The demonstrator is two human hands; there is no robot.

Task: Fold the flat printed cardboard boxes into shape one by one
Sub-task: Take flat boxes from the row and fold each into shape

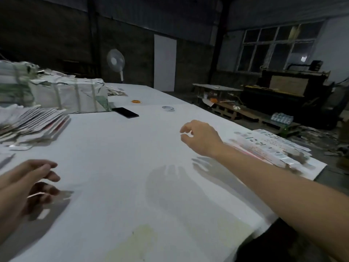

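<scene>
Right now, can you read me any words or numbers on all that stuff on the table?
No text can be read here.
Flat printed boxes by the right hand: coloured marks, too blurred to read.
Fanned stack of boxes at the left: print too blurred.
Wrapped bundles: green markings, no legible words.
Phone: dark screen, nothing showing.
Bottles on the floor: labels too small.

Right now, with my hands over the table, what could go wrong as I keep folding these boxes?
1. The flat printed boxes lie fanned along the table's right edge; your right forearm is over them and might sweep some off.
2. The phone lies loose beside the strapped bundles, so a sliding box could knock it.
</scene>
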